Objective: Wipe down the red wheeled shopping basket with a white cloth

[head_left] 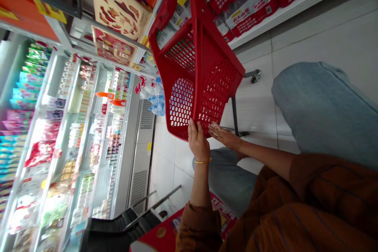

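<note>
A person in a rust-brown striped sweater (295, 201) bends over a denim-clad knee (230, 179) in a supermarket aisle, left hand (198, 141) and right hand (225, 137) both at the near end of a red plastic trolley basket (219, 90). A gold bangle (203, 161) circles the left wrist. The left fingers (193, 128) lie straight against the perforated wall, and the right fingers (213, 130) rest at its lower edge on a pale scrap (215, 127), too blurred to name; whether either hand is gripping cannot be told. The basket's long axis runs from the hands toward the top of the frame, leaning slightly left, and a metal trolley leg (234, 116) and caster (254, 75) stand beside it. A second denim-clad leg (321, 110) fills the right side. A red printed carton (189, 224) and a black wire trolley (118, 228) sit low in the frame on white floor tiles (251, 104). Beyond, shrink-wrapped bottled-water packs (251, 4) line a shelf on one side, and a lit refrigerated display case (88, 134) of packaged goods stands on the other, past stacked gift boxes (118, 12)
</note>
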{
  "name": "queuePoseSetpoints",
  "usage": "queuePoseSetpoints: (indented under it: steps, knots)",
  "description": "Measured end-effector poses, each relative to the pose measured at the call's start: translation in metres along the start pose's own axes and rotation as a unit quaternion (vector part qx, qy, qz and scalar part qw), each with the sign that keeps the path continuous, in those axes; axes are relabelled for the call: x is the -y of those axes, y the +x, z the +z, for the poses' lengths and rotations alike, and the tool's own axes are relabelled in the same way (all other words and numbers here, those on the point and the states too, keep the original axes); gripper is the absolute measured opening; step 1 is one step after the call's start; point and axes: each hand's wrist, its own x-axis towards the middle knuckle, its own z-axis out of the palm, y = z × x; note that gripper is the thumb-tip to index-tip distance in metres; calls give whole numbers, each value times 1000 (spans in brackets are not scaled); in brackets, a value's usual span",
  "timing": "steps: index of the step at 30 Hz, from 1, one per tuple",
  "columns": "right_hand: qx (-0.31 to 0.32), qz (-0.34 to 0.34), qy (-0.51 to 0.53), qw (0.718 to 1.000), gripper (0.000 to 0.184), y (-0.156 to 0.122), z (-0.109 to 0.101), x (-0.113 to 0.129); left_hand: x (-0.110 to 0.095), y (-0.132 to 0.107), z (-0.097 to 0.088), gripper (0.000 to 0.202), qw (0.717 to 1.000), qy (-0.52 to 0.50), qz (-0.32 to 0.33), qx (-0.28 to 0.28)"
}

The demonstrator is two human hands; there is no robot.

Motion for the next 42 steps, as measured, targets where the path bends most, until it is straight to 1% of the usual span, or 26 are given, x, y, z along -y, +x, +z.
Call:
queuePoseSetpoints:
  steps: [4,7,10,12,14,17,20,24,26,28,30,32,34,38,42]
  knots:
    - [-17,7,17,1000,56,-5,1,-6,-2,1,1,48,999,29,8,-11]
    - [-40,27,37,998,59,-11,3,-12,0,-2,3,50,999,49,9,-10]
    - [-84,61,57,993,64,-12,3,-14,6,-6,4,49,998,58,25,20]
    - [-115,81,70,988,66,-10,2,-12,12,-9,4,45,996,58,42,49]
    - [-139,99,83,982,65,-6,0,-8,16,-12,5,42,995,56,49,66]
    - [-144,137,99,975,58,3,-2,1,18,-13,6,39,996,46,37,68]
    - [-144,160,111,970,54,12,-3,13,17,-13,9,37,997,43,28,55]
    - [-153,118,129,973,53,35,-10,33,14,-12,13,33,997,61,46,11]
    - [-175,113,133,969,53,48,-19,39,12,-11,14,32,996,69,57,-10]
    - [-193,97,135,967,52,59,-28,41,10,-10,13,32,996,71,54,-16]
    - [-203,72,125,968,49,64,-34,38,7,-10,13,30,997,65,38,-12]
    - [-198,49,103,974,48,63,-35,32,5,-9,14,30,998,56,23,-1]
    - [-183,38,77,979,50,59,-32,25,3,-9,15,30,999,48,16,2]
    - [-155,38,50,986,57,48,-22,16,1,-7,17,30,999,43,14,-2]
    - [-135,44,42,989,61,40,-14,9,2,-6,17,31,997,65,28,-11]
